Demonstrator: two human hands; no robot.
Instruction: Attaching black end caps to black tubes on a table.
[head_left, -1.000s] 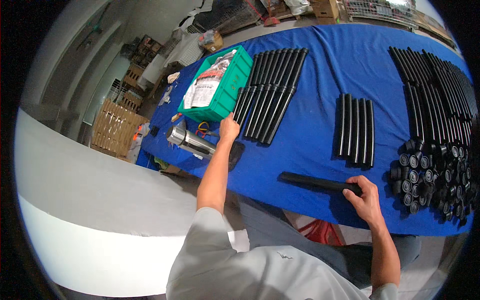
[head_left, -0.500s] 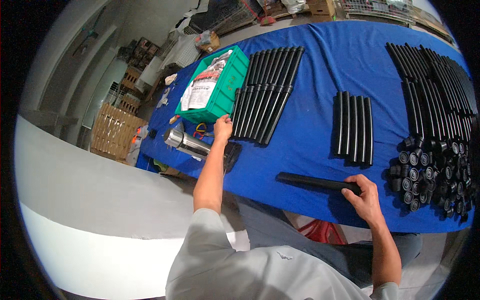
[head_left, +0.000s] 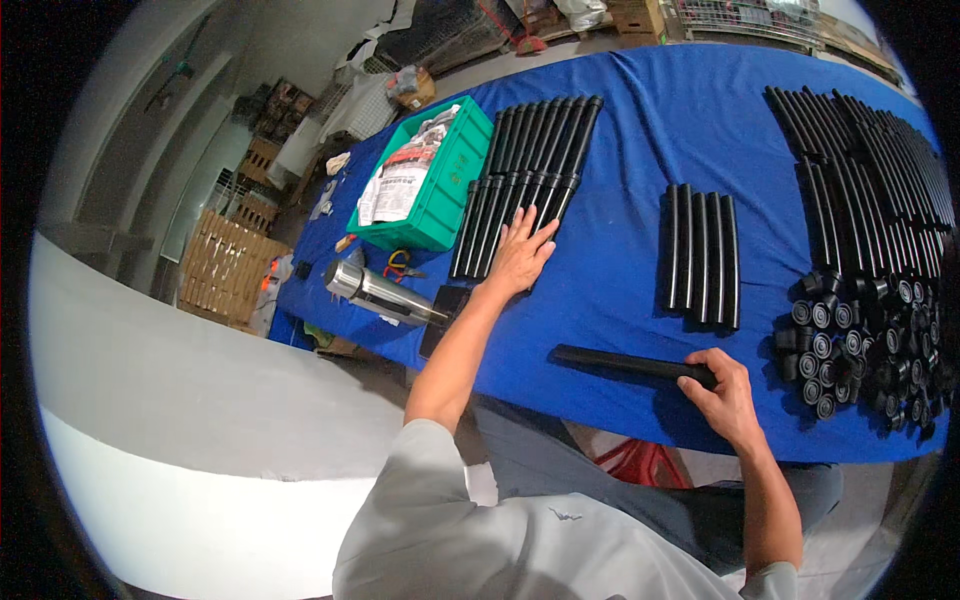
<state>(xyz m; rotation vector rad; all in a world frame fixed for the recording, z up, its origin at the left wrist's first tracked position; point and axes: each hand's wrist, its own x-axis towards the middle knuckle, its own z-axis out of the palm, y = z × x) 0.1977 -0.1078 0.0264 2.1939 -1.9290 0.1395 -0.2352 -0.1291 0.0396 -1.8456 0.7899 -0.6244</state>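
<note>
My right hand (head_left: 728, 395) is closed round one end of a black tube (head_left: 625, 362), which lies almost crosswise near the table's front edge. Fingers spread, my left hand (head_left: 520, 252) is over the near ends of a row of black tubes with collars partway along (head_left: 540, 135); whether it presses on them I cannot tell. Several plain black tubes (head_left: 703, 250) lie side by side beyond my right hand. To its right is a heap of round black caps (head_left: 825, 345), with many more black tubes (head_left: 880, 170) laid out behind.
A blue cloth (head_left: 620, 270) covers the table. At the left stands a green crate (head_left: 440, 205) with newspaper (head_left: 405, 180) in it. Nearer are a steel flask (head_left: 380, 292), yellow-and-red-handled scissors or pliers (head_left: 398, 262) and a dark flat object (head_left: 442, 315) by my left forearm.
My left hand has moved right from beside the crate onto the collared tubes, its fingers now spread. My right hand keeps its hold on the tube in about the same place.
</note>
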